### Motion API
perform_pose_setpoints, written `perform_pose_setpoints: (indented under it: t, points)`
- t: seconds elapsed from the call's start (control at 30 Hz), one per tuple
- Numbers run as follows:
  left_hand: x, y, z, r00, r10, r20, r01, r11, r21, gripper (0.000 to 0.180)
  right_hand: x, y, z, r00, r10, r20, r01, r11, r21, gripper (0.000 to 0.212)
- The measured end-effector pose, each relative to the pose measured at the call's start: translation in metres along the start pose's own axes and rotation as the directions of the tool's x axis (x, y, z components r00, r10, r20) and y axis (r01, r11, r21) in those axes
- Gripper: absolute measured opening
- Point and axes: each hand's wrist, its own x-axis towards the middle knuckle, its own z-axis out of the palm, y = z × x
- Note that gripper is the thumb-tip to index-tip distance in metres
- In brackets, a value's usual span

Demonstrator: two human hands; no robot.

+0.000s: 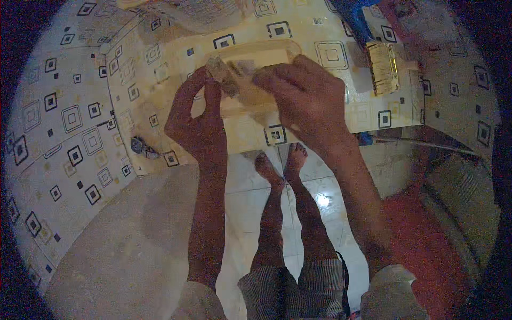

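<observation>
My left hand [198, 120] pinches a small, pale greyish, rough-looking piece [216, 68] between thumb and fingertips. What the piece is cannot be made out in the dim, grainy light. My right hand [313, 101] is beside it on the right, with its fingers drawn together and slightly blurred. Whatever those fingers hold, if anything, is hidden. Under both hands lies a yellowish tray [226, 52] with rounded corners. A darker brownish bit [230, 88] shows just below the pale piece, and a greyish patch [242, 67] lies between the hands.
A patterned cover [330, 53] with square motifs spreads over the table. A dark wristwatch [143, 148] lies near its front left corner. Toward the right stands a shiny gold packet [383, 69], with a blue object [361, 21] behind it. Red fabric [421, 240] is at lower right.
</observation>
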Motion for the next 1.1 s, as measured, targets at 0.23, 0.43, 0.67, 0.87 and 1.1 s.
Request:
perform_pose_setpoints:
  t: [0.23,0.43,0.67,0.87,1.1]
  points:
    - [0.001,-0.004,-0.001,0.998,-0.039,-0.048,0.036,0.998,-0.048,0.021,-0.008,0.012,-0.003,0.959,-0.213,0.189,0.225,0.973,-0.046,0.028]
    - [-0.004,0.003,0.0,0.999,-0.01,-0.038,0.01,1.0,-0.019,0.022,0.002,0.006,-0.006,0.976,-0.209,0.06,0.213,0.976,-0.055,0.027]
    - [-0.001,0.0,0.001,0.997,-0.03,-0.066,0.027,0.998,-0.055,0.022,-0.017,0.017,-0.007,0.97,-0.133,0.205,0.158,0.981,-0.111,0.029]
    - [-0.002,0.004,0.003,0.997,0.036,-0.074,-0.036,0.999,0.01,0.023,0.0,0.004,-0.009,0.956,-0.243,0.164,0.256,0.964,-0.068,0.028]
    - [0.004,-0.011,0.008,0.994,-0.029,-0.104,0.008,0.981,-0.196,0.023,-0.008,0.023,-0.015,0.996,-0.068,0.057,0.072,0.994,-0.087,0.029]
